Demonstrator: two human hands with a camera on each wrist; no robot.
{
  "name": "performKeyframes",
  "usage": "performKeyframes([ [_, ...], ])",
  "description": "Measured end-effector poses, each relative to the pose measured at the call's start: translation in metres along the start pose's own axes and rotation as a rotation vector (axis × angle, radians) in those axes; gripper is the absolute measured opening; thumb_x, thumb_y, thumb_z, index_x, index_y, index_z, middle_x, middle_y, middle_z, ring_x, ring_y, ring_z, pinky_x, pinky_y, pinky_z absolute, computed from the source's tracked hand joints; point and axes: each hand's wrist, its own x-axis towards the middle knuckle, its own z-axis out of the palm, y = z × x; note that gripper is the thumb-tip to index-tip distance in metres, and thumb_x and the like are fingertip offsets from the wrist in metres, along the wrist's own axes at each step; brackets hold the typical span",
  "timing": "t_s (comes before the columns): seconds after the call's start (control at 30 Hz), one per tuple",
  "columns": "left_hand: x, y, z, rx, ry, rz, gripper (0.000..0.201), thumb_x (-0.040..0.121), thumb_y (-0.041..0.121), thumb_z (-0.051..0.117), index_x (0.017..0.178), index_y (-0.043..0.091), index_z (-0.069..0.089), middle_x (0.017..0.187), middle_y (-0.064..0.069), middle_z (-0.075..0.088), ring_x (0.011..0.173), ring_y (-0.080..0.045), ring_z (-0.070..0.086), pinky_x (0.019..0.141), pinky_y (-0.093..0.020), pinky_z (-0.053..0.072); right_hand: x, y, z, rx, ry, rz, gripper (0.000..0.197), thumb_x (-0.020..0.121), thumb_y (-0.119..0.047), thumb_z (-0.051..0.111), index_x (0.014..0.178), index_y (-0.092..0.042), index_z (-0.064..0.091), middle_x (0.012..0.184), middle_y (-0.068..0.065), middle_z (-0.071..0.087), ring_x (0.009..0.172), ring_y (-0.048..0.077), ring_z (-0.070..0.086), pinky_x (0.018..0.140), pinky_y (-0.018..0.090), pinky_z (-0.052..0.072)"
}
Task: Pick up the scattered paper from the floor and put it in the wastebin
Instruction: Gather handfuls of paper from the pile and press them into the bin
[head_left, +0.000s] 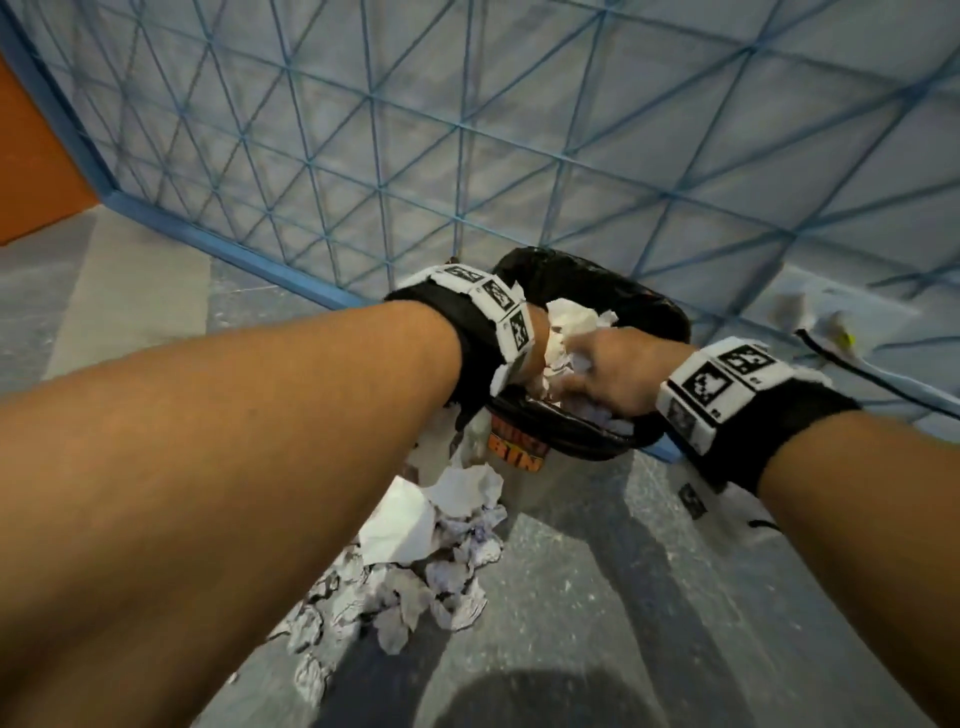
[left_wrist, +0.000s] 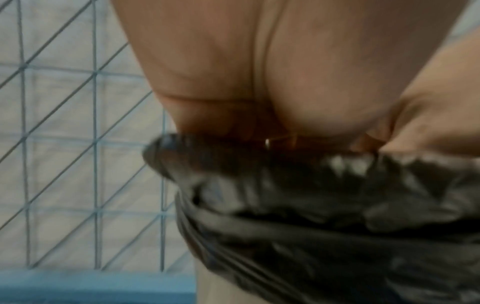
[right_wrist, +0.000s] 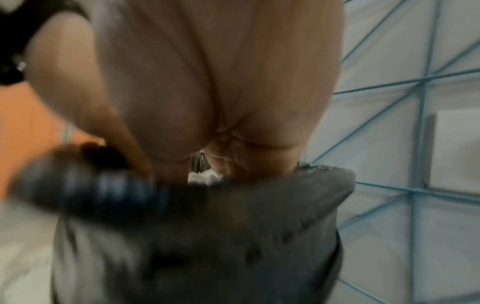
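Note:
The wastebin (head_left: 655, 315) stands against the mesh panel, lined with a black bag, and crumpled white paper (head_left: 574, 318) is heaped in its mouth. My right hand (head_left: 597, 366) reaches in from the right, its fingers curled into that paper. My left hand (head_left: 537, 345) dips in from the left, with its fingers hidden behind the wristband and the paper. More crumpled paper (head_left: 441, 545) lies piled on the floor in front of the bin. The left wrist view shows only my left hand's palm (left_wrist: 285, 82) above the bag rim (left_wrist: 311, 205). In the right wrist view a scrap of paper (right_wrist: 205, 176) shows under the right hand's palm (right_wrist: 207, 82).
A blue wire mesh panel (head_left: 467, 130) with a blue base bar stands right behind the bin. An orange wall (head_left: 31, 156) is at the far left. A black cable (head_left: 857, 369) and small white objects (head_left: 789, 312) lie to the right. The floor (head_left: 597, 597) is grey.

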Motion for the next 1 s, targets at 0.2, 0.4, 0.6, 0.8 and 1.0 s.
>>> performKeyframes([
  [0.2,-0.076,-0.028,-0.016,-0.244,0.57,0.05,0.032,0.089,0.04,0.049,0.106,0.021,0.069,0.104,-0.007,0.069,0.097,-0.029,0.062,0.081,-0.034,0.049,-0.055,-0.003,-0.039,0.127,0.352,-0.009,0.054,0.083,-0.041,0.066,0.129,-0.018,0.053,0.127,0.009,0.061,0.114,0.028,0.056,0.093,0.033,0.042],
  [0.4,-0.142,-0.063,0.084,-0.382,0.498,0.007,0.026,0.086,0.043,0.055,0.099,0.022,0.065,0.097,0.001,0.064,0.091,-0.02,0.06,0.079,-0.03,0.047,-0.101,-0.059,0.05,0.331,0.505,-0.353,0.026,0.083,-0.039,0.062,0.102,-0.021,0.067,0.094,-0.007,0.061,0.083,0.007,0.056,0.075,0.02,0.044],
  [0.6,-0.143,-0.027,0.239,-0.339,-0.135,-0.041,0.048,0.084,0.043,0.056,0.128,0.028,0.044,0.128,-0.005,0.044,0.111,-0.03,0.053,0.09,-0.042,0.05,-0.054,-0.095,0.194,0.237,-0.169,-0.193,0.075,0.073,-0.049,0.07,0.136,-0.036,0.032,0.135,0.001,0.033,0.117,0.028,0.048,0.097,0.042,0.047],
  [0.8,-0.14,0.015,0.312,-0.251,-0.149,-0.128,0.043,0.095,0.02,0.043,0.137,0.022,0.032,0.141,-0.016,0.028,0.121,-0.04,0.04,0.094,-0.05,0.046,-0.055,-0.111,0.257,0.174,-0.129,-0.189,0.042,0.084,-0.012,0.051,0.117,-0.031,0.032,0.121,0.01,0.036,0.099,0.033,0.054,0.082,0.039,0.048],
  [1.0,-0.145,-0.004,0.292,-0.264,-0.171,-0.084,0.04,0.087,0.013,0.056,0.125,0.022,0.05,0.125,-0.008,0.041,0.112,-0.031,0.051,0.093,-0.037,0.047,-0.067,-0.101,0.249,0.232,-0.174,-0.222,0.029,0.086,-0.022,0.054,0.113,-0.024,0.044,0.115,0.006,0.042,0.098,0.031,0.055,0.081,0.034,0.046],
])
